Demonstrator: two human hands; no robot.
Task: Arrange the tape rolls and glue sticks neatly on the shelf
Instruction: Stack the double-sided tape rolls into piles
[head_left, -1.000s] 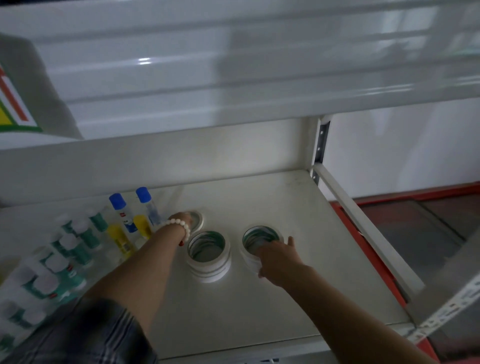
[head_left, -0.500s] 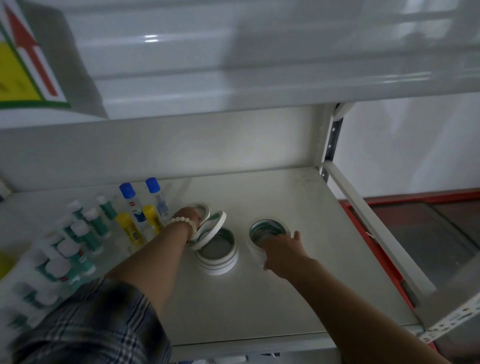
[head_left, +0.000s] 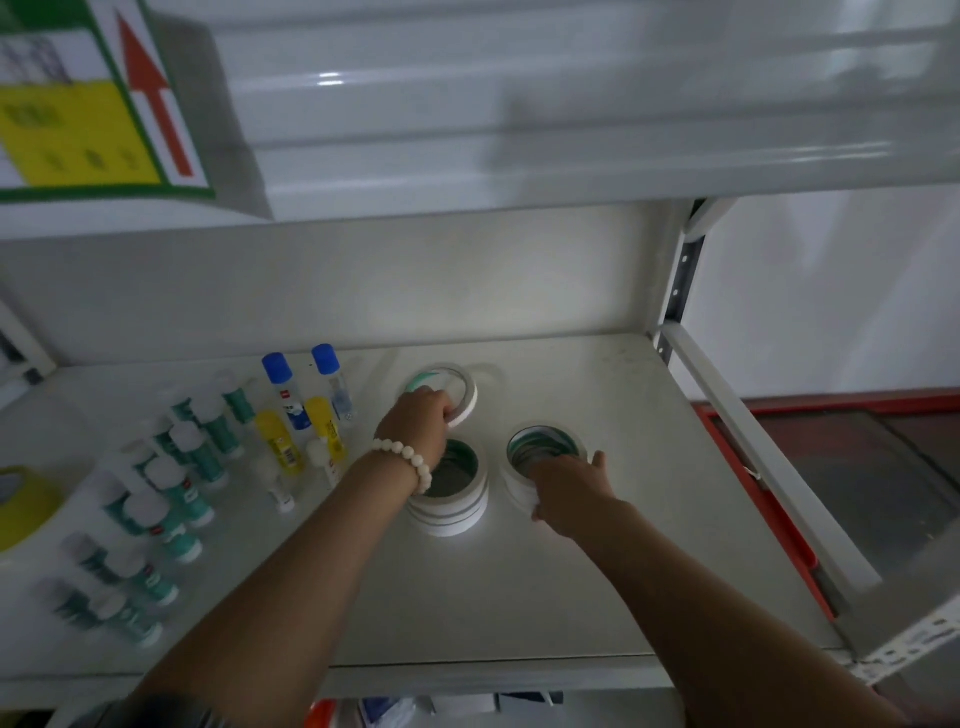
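Observation:
On the white shelf stand two stacks of white tape rolls with green cores. My left hand, with a bead bracelet on the wrist, grips a single tape roll lying behind the middle stack. My right hand holds the near side of the right stack, fingers curled round its edge. To the left stand rows of glue sticks with green labels and white caps, two yellow ones and two blue-capped bottles.
A yellow tape roll lies at the far left edge. An upper shelf with a green, yellow and red sign hangs overhead. The shelf's upright post and side rail bound the right side.
My left hand lifted one roll off the middle stack, tilted it, and has set it down flat behind the stack. My right hand stays on the right stack.

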